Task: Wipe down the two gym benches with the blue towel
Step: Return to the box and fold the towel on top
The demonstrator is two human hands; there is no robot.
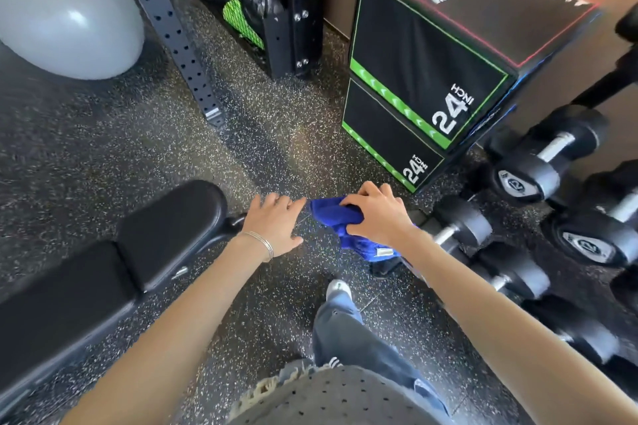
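A black padded gym bench (103,266) runs from the lower left toward the centre, its seat pad end near the middle of the view. My right hand (378,214) grips a bunched blue towel (340,221), held in the air over the speckled floor to the right of the bench. My left hand (276,226) hovers with fingers spread just left of the towel, its fingertips almost at the cloth, beside the bench's end. Only one bench is in view.
Stacked black plyo boxes (431,79) stand at the upper right. Several black dumbbells (528,166) fill a rack on the right. A grey exercise ball (65,14) and a perforated rack upright (169,31) stand at the upper left. My leg and shoe (340,290) are below.
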